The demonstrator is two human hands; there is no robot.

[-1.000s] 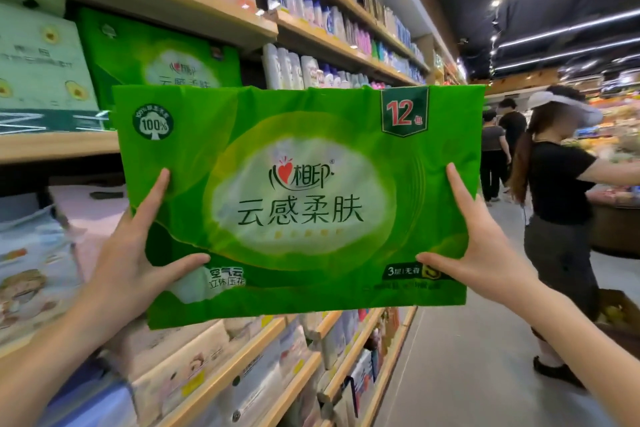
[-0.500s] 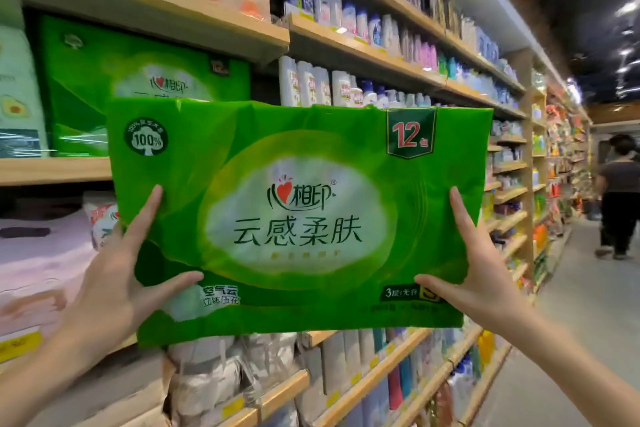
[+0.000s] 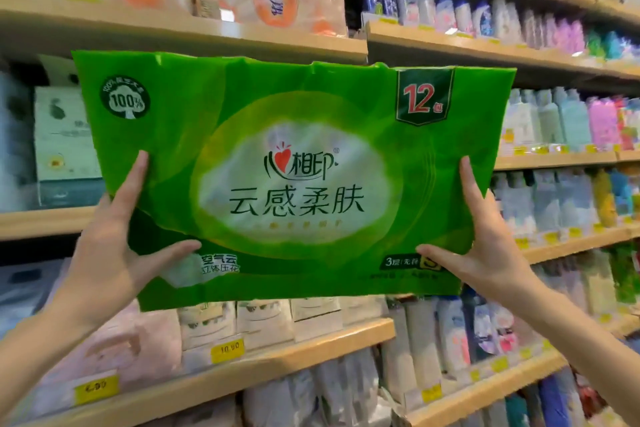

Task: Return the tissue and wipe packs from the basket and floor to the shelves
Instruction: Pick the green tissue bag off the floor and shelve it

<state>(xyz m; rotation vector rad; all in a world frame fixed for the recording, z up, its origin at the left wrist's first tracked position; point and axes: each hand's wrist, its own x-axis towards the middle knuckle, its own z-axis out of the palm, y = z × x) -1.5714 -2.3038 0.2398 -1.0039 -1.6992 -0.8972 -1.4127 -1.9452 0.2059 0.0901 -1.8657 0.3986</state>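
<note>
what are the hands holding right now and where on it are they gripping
Both hands hold the green tissue pack: the left hand has its grip on the lower left edge, the right hand on the lower right edge.

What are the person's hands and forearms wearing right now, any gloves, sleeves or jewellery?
Nothing shows on them. The left hand and right hand are bare, with no gloves, and no rings or watch in view. Both forearms are bare to the frame edge, with no sleeve cuff visible. The nails look short and unpainted.
</note>
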